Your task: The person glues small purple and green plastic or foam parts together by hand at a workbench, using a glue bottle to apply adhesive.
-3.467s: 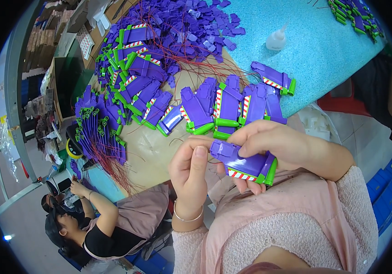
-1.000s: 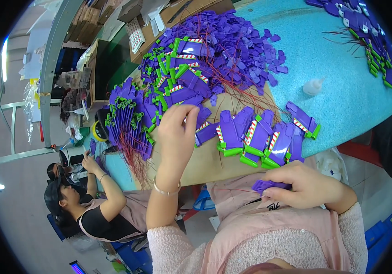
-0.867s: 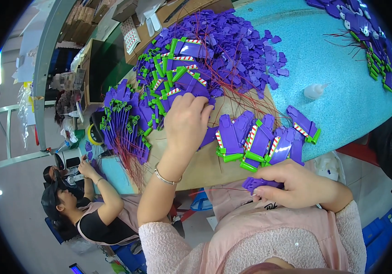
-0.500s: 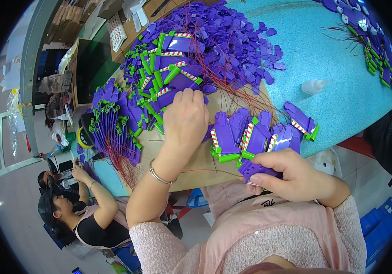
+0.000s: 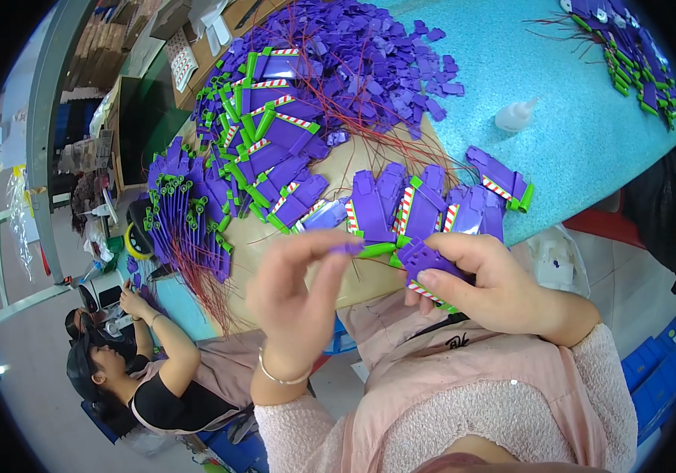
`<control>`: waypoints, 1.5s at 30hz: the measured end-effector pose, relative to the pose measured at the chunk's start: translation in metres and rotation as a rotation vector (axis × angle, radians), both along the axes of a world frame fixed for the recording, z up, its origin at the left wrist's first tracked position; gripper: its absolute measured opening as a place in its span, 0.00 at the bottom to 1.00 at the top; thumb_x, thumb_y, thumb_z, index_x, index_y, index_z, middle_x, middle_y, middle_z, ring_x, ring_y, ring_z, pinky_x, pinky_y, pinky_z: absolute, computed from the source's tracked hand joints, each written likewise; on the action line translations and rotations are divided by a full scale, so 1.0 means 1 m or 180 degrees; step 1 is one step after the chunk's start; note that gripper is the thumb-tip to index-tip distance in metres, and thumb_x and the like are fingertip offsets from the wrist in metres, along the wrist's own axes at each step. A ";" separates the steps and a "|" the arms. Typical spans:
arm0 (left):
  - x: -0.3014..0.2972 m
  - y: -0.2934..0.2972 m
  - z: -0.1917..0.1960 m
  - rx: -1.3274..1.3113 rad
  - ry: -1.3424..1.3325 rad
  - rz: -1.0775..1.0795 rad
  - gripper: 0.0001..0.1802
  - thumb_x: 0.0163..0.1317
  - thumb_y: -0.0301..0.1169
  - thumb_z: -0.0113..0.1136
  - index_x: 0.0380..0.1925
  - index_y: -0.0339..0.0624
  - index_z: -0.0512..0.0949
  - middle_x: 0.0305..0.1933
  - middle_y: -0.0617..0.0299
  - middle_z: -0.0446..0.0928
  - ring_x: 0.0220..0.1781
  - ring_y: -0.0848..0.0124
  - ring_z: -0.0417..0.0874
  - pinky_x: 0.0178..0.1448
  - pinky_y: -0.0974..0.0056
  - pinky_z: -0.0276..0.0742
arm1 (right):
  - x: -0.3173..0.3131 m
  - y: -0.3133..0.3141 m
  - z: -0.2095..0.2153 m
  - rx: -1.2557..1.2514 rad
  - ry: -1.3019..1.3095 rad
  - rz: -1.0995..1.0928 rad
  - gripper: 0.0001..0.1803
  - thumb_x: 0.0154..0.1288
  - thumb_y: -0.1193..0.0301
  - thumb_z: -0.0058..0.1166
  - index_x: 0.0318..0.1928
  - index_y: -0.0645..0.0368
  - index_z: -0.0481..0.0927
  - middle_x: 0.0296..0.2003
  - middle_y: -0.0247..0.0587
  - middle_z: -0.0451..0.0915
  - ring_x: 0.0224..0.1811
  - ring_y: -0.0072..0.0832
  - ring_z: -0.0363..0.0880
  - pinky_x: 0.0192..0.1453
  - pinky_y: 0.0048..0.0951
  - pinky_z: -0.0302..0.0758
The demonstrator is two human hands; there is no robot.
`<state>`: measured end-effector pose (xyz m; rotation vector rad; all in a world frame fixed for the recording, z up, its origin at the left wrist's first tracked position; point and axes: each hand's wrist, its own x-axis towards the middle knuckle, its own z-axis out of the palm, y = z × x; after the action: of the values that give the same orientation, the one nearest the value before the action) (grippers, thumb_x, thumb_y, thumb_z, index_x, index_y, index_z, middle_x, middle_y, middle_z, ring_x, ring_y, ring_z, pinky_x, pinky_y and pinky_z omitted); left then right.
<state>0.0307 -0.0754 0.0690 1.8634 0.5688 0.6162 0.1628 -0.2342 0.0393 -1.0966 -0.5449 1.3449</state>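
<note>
My left hand, smeared by motion, pinches a small purple plastic piece between thumb and fingertips. To its right, my right hand grips a purple toy wing part, which has a red-and-white striped edge and a green rim; the thumb presses on its face and the fingers wrap underneath. Just beyond it stands a row of similar purple wing panels with striped edges and green tubes. Farther left lies a stack of purple panels with green tubes.
A heap of loose purple pieces and red wires covers the back of the table. On the blue surface stands a white dropper bottle. More purple-green parts lie far right. Another person works at the left.
My left hand has drawn back from the panel stack toward me and now carries a small purple piece. The right hand still holds the wing part, turned slightly so its striped edge shows.
</note>
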 end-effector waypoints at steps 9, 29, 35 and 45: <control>-0.002 -0.028 -0.022 0.0858 0.0047 -0.0340 0.08 0.51 0.24 0.65 0.31 0.37 0.76 0.48 0.49 0.75 0.52 0.57 0.74 0.58 0.58 0.67 | -0.016 0.003 -0.004 0.0441 -0.1890 -0.0697 0.09 0.59 0.78 0.51 0.40 0.65 0.77 0.27 0.49 0.78 0.27 0.36 0.79 0.30 0.35 0.72; 0.025 -0.010 0.008 0.0869 0.0712 -0.0017 0.06 0.63 0.20 0.52 0.38 0.33 0.78 0.34 0.53 0.77 0.36 0.61 0.76 0.43 0.60 0.71 | 0.031 -0.017 -0.014 0.0816 -0.2723 -0.1852 0.15 0.57 0.77 0.57 0.47 0.64 0.76 0.42 0.45 0.76 0.44 0.33 0.76 0.47 0.32 0.71; 0.065 0.013 -0.037 0.2196 0.0433 -0.0856 0.08 0.57 0.19 0.57 0.38 0.35 0.78 0.34 0.55 0.78 0.39 0.58 0.77 0.48 0.59 0.70 | 0.091 -0.005 -0.053 -0.0084 -0.3528 -0.3084 0.34 0.54 0.75 0.63 0.61 0.59 0.65 0.54 0.44 0.73 0.57 0.30 0.69 0.61 0.33 0.65; -0.032 0.025 -0.058 0.2097 0.0586 -0.0533 0.14 0.46 0.25 0.69 0.34 0.41 0.77 0.40 0.58 0.79 0.44 0.58 0.78 0.52 0.54 0.68 | 0.099 0.006 -0.078 -0.0237 -0.3037 -0.2235 0.25 0.58 0.83 0.56 0.55 0.62 0.63 0.51 0.44 0.78 0.56 0.31 0.73 0.63 0.30 0.65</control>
<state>-0.0008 -0.0507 0.0110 2.5779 0.3373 0.5617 0.2622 -0.2280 -0.0389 -1.7688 -0.6880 0.1753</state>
